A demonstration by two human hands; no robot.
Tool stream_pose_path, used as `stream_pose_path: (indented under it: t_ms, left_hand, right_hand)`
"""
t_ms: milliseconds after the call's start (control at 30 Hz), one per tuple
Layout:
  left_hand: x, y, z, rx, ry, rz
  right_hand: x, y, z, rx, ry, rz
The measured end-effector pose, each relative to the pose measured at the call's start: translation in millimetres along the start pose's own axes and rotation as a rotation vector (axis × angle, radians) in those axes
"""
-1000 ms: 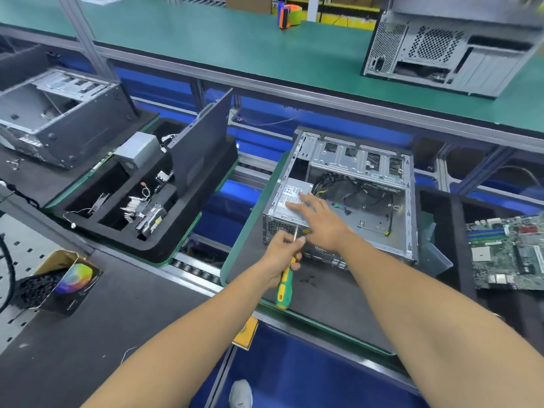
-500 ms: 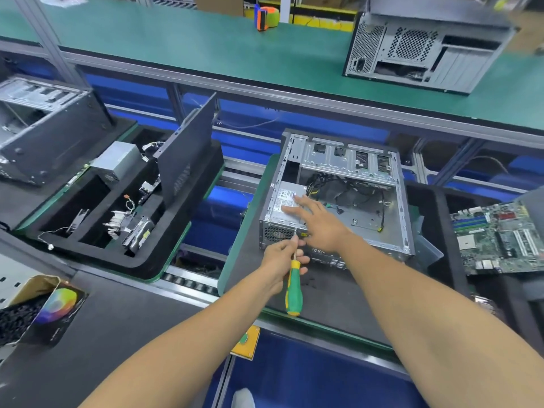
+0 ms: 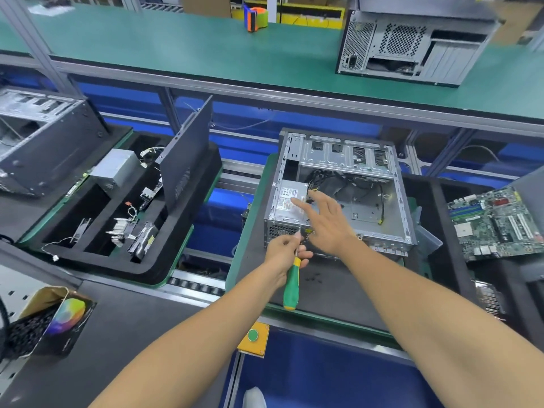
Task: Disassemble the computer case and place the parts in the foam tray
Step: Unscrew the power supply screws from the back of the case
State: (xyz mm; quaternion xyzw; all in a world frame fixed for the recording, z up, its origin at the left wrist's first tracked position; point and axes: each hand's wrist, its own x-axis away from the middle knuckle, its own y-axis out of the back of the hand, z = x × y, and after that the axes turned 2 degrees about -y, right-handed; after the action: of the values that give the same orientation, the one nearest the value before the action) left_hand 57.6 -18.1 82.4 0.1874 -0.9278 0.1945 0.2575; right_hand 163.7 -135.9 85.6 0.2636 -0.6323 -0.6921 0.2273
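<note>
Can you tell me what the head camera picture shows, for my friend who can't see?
A person's left hand holds a green and yellow screwdriver at the near edge of an open computer case, while the right hand reaches over the power supply. A black foam tray holding parts lies to the left.

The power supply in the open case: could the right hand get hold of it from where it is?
Probably yes. The case lies open on top, the right hand hovers open just above the power supply, and only loose cables lie beside it.

Bare matt metal computer case; glossy plastic screwdriver handle.
</note>
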Motion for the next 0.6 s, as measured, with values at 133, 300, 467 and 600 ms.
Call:
stream_pose_path:
  t_ms: [133,300,467,600]
  left_hand:
    - [-1.0,-0.3,-2.6,0.015,0.031,0.021]
    - [3.4,-1.4,-12.6,0.057,0.086,0.024]
    - [2.5,-2.6,-13.7,0.087,0.105,0.039]
    - [3.7,-2.5,-15.8,0.079,0.11,0.056]
  right_hand:
    - [38.8,-11.2,31.1,-0.35,-0.288,-0.284]
    - [94.0,-25.8,89.1,-1.172,-0.837,-0.285]
    - [130.9,-23.8,133.7,-1.773,-1.096,0.321]
    - [139.0,-17.3,142.8,-1.949,-0.93,0.26]
